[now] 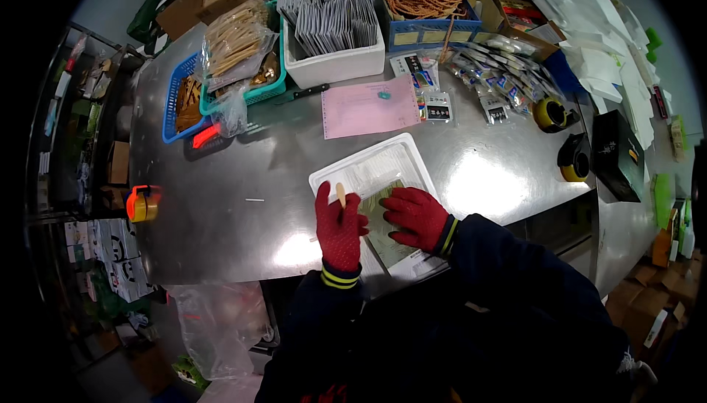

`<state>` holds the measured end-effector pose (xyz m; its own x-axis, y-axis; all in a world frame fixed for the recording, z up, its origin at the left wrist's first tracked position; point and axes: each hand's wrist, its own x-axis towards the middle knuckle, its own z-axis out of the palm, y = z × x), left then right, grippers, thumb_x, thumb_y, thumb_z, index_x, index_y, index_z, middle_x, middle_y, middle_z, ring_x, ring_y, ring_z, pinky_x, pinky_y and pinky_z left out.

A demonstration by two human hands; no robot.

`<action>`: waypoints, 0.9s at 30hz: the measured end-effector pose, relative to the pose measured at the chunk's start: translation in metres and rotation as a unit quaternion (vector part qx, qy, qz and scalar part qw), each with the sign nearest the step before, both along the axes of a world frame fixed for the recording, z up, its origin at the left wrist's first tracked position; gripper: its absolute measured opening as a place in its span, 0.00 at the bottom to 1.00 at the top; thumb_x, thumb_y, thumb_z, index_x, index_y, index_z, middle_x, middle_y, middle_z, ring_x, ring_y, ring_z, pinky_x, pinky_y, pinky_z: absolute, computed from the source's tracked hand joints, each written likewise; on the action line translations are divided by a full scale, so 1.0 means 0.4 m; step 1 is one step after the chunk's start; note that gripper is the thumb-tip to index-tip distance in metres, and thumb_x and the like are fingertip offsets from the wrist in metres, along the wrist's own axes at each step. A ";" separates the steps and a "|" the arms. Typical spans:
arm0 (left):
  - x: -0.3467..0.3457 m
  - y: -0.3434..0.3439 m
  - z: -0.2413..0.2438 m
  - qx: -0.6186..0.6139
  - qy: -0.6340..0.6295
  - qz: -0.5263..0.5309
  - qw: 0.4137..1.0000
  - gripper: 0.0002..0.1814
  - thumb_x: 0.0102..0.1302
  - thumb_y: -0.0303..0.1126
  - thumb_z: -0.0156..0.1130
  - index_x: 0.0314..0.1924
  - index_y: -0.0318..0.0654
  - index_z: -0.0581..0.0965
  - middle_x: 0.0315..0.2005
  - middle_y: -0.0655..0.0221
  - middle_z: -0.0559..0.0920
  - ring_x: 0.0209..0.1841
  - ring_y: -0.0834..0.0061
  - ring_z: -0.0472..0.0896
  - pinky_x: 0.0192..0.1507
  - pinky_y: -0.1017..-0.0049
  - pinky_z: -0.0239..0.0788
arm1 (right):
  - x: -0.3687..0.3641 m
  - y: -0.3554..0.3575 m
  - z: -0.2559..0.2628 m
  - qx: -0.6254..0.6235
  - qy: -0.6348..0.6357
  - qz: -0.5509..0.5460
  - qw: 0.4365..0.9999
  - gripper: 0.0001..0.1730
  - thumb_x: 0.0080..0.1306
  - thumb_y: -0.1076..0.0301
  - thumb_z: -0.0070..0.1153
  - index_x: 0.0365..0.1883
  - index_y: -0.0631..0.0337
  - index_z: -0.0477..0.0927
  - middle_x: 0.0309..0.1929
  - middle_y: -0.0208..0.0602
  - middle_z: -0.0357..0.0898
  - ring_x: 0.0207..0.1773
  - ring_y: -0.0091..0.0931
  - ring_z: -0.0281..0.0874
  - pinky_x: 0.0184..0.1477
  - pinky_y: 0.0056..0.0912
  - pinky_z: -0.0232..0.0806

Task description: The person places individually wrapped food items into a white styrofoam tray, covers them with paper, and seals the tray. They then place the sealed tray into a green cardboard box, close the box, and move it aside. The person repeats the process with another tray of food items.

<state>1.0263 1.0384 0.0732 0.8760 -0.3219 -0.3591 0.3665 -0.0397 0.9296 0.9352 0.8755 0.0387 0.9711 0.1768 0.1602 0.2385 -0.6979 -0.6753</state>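
My left hand, in a red knitted glove, holds a small flat wooden stick that points up between its fingers. To its right, my right hand wears a matching glove, its fingers spread over a flat green packet. Whether those fingertips press on the packet cannot be told. The packet lies tilted in a white foam tray with a ribbed floor. A clear plastic edge shows at the packet's far end. My hands and sleeves hide parts of the packet and of the tray's near side.
On the steel table, beyond the tray, are a pink printed sheet, a black-handled knife and a white foam box of envelope-like packets. Baskets stand left; sachets, tape dispensers and a black box are right.
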 end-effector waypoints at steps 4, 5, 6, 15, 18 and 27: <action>-0.056 -0.020 -0.114 -0.076 -0.086 -0.051 0.992 0.30 0.64 0.24 0.53 0.65 0.38 0.55 0.48 0.62 0.72 0.40 0.74 0.75 0.39 0.77 0.71 | -0.015 0.025 0.021 0.061 -0.105 -0.090 0.989 0.20 0.50 0.75 0.58 0.44 0.61 0.77 0.46 0.44 0.75 0.49 0.42 0.72 0.51 0.43 0.65; -0.074 -0.018 -0.160 -0.056 -0.127 -0.082 0.987 0.30 0.64 0.24 0.53 0.65 0.38 0.56 0.51 0.61 0.71 0.43 0.71 0.75 0.44 0.75 0.70 | -0.034 0.029 0.026 0.091 -0.076 -0.152 0.981 0.19 0.50 0.76 0.56 0.44 0.62 0.77 0.44 0.44 0.76 0.47 0.41 0.74 0.49 0.42 0.67; -0.095 -0.029 -0.163 -0.057 -0.174 -0.075 0.980 0.26 0.64 0.23 0.52 0.62 0.35 0.60 0.53 0.58 0.71 0.50 0.66 0.73 0.52 0.72 0.65 | -0.063 0.030 0.028 0.124 -0.047 -0.220 0.966 0.19 0.51 0.78 0.55 0.44 0.62 0.77 0.43 0.45 0.76 0.45 0.41 0.75 0.47 0.40 0.68; -0.143 0.027 -0.116 0.074 -0.295 -0.227 0.925 0.18 0.66 0.24 0.50 0.56 0.34 0.68 0.53 0.54 0.73 0.52 0.59 0.75 0.53 0.71 0.66 | -0.094 0.048 0.024 0.052 -0.022 -0.269 0.961 0.21 0.52 0.67 0.62 0.44 0.62 0.76 0.40 0.45 0.77 0.39 0.43 0.73 0.42 0.40 0.66; -0.164 0.006 -0.092 0.098 -0.394 -0.270 0.873 0.19 0.64 0.26 0.53 0.55 0.33 0.69 0.52 0.54 0.73 0.54 0.56 0.72 0.55 0.68 0.64 | -0.076 0.024 -0.050 0.000 0.045 -0.265 0.963 0.15 0.55 0.66 0.55 0.41 0.60 0.76 0.37 0.46 0.77 0.41 0.44 0.74 0.42 0.39 0.66; -0.195 -0.065 -0.126 0.352 -0.555 -0.296 0.693 0.40 0.46 0.50 0.66 0.57 0.37 0.68 0.56 0.54 0.66 0.62 0.51 0.58 0.61 0.46 0.42 | -0.063 -0.013 -0.087 0.036 0.071 -0.270 0.960 0.13 0.60 0.61 0.46 0.39 0.55 0.76 0.37 0.44 0.78 0.42 0.43 0.74 0.42 0.42 0.68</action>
<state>0.9482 1.0124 0.0228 0.5274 -0.8304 0.1796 -0.8333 -0.4644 0.3000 0.9099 0.8703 0.0037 0.9307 -0.3656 0.0133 -0.2429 -0.6448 -0.7247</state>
